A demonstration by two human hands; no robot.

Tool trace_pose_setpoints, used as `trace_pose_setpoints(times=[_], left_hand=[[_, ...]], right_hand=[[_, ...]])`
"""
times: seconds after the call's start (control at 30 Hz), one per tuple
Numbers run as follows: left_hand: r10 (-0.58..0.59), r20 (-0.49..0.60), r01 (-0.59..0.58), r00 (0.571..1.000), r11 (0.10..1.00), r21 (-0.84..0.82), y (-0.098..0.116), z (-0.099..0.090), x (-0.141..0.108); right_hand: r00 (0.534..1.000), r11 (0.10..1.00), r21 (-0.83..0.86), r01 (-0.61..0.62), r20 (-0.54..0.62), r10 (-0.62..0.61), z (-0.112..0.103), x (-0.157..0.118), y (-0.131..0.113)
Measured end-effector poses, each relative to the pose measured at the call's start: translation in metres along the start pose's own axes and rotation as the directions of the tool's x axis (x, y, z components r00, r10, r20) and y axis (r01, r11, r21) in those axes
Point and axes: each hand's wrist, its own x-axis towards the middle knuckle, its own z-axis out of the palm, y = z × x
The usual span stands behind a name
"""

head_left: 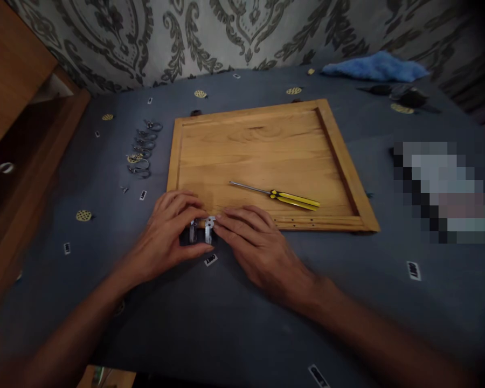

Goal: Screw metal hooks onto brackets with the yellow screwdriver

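Observation:
At the near edge of a framed wooden panel (242, 145) are two small shiny metal brackets (209, 230), standing side by side. My left hand (172, 231) curls around them from the left, with its thumb below and its fingers on the panel's edge. From the other side, the fingertips of my right hand (254, 242) press against the right-hand bracket; its thumb is hidden. A screwdriver (293, 199) with a yellow and black handle lies on the panel, its tip to the left. Several small holes run along the panel's near rail at right.
Several metal rings with clips (141, 143) lie in a column left of the panel, near a tiny metal piece (124, 189). A blue cloth (375, 67) and a dark object (412, 97) rest at back right. Wooden furniture (60, 140) borders the left; a pixelated patch covers the right.

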Motion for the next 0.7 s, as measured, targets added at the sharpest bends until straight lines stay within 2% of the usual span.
trace_pose_setpoints(times=[0.17, 0.37, 0.7], left_hand=[[0.034, -0.007, -0.034, 0.999, 0.999, 0.025, -0.0005, -0.0010, 0.0005], [0.008, -0.004, -0.008, 1.000, 1.000, 0.006, 0.0005, -0.0004, 0.0010], [0.035, 0.011, -0.035, 0.999, 0.999, 0.028, 0.0003, -0.0024, 0.0003]], right_hand=[[0.999, 0.997, -0.066, 0.030, -0.020, -0.032, 0.0016, 0.0013, -0.0005], [0.999, 1.000, -0.018, 0.012, 0.053, -0.011, 0.0035, -0.0034, 0.0020], [0.999, 0.998, -0.061, 0.029, 0.028, -0.028, 0.0011, 0.0008, -0.0010]])
